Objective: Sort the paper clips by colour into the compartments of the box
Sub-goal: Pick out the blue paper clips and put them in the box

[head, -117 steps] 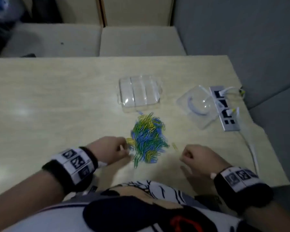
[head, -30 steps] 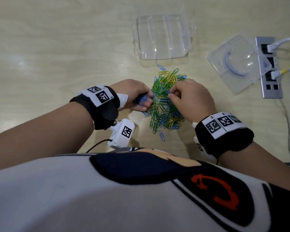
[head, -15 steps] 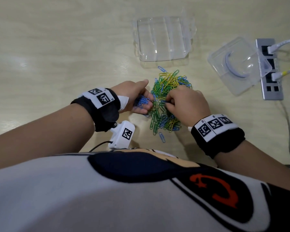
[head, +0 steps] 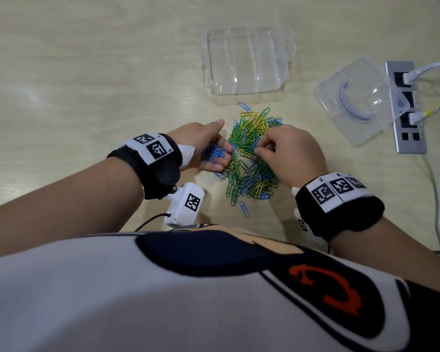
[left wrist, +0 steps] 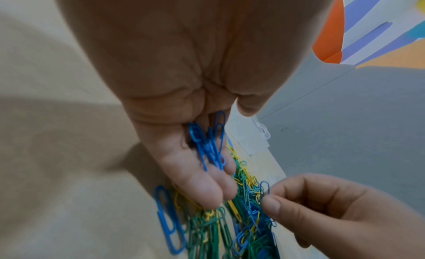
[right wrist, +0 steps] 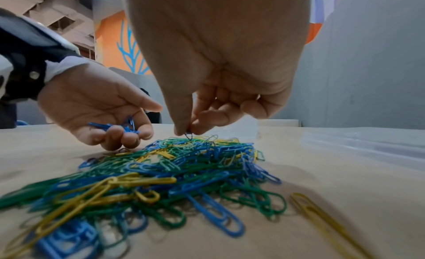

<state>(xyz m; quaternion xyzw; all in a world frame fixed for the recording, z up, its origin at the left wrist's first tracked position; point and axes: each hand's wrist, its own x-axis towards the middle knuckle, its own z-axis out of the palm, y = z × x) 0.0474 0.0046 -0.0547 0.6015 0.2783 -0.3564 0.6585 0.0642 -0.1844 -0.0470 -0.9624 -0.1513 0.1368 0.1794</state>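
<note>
A mixed pile of blue, green and yellow paper clips (head: 252, 158) lies on the table just in front of the clear compartment box (head: 247, 62), whose compartments show nothing inside. My left hand (head: 220, 151) rests at the pile's left edge, palm up, with its fingers curled round a bunch of blue clips (left wrist: 207, 144). My right hand (head: 261, 148) hovers over the middle of the pile. Its thumb and forefinger pinch one blue clip (right wrist: 188, 135) at the top of the heap.
A clear lid with a ring in it (head: 358, 100) lies at the right, partly over a grey power strip (head: 405, 107) with white cables. A white tagged device (head: 186, 207) sits at the table's near edge. A loose blue clip (head: 244, 209) lies near me.
My left thumb has lifted off the blue clips, baring them in the palm. My right hand went left towards the left hand and is back over the pile, pinching a clip.
</note>
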